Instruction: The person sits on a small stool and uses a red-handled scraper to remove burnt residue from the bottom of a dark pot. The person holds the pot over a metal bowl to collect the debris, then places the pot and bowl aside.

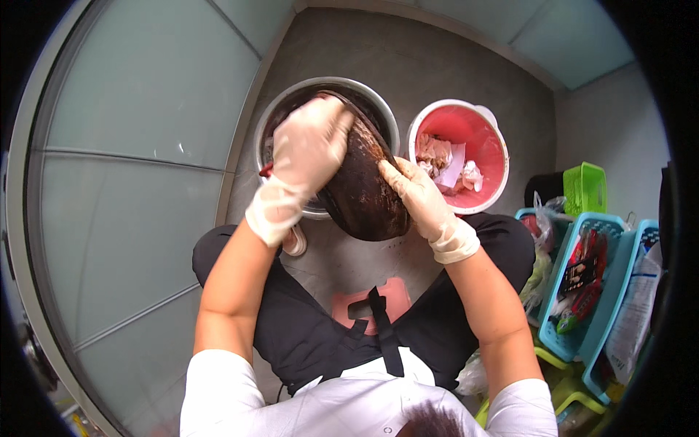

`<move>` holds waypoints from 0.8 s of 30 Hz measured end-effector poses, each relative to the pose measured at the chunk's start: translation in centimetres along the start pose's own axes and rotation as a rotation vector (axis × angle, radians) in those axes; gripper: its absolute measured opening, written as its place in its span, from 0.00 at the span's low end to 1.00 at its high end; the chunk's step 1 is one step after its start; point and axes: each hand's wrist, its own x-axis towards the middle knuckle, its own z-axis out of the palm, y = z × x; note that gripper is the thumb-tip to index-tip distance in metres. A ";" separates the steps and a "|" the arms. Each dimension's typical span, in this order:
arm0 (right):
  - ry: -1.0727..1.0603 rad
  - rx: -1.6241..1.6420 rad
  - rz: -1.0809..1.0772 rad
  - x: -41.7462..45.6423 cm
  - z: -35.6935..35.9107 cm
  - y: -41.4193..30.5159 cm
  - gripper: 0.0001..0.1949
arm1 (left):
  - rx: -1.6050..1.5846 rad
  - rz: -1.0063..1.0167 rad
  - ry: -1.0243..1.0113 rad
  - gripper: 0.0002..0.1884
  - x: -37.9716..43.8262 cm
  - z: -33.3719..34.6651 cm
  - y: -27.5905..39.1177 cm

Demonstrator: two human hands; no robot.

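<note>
Both hands wear thin pale gloves. A dark, curved pan-like vessel (pixel 366 191) with brown, crusty patches is held tilted over a round metal basin (pixel 326 81). My right hand (pixel 418 199) grips its right edge, thumb on the dark surface. My left hand (pixel 314 142), slightly blurred, lies against the upper left part of the vessel with bent fingers; whether it holds something there is hidden. A small red piece (pixel 266 170) shows beside the left wrist at the basin's edge. The basin's contents are mostly covered by the vessel and hand.
A red bucket with white rim (pixel 494 158) holds crumpled papers at the right. Blue plastic baskets (pixel 568 273) with packets and a green basket (pixel 592 188) stand farther right. Frosted glass panels (pixel 142 109) rise on the left. A pink stool (pixel 401 295) is between the legs.
</note>
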 end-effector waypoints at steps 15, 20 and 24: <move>0.151 0.049 -0.177 0.9 -0.9 -3.6 0.19 | -0.078 -0.423 0.166 0.14 -2.0 -1.5 -5.8; 0.173 0.093 -0.399 -1.7 -4.2 -6.8 0.19 | -1.219 -1.051 0.309 0.12 -4.3 -1.3 -11.6; 0.354 0.314 -0.493 -4.3 -7.4 -8.2 0.20 | -1.136 -1.163 0.331 0.14 -9.7 2.5 -15.1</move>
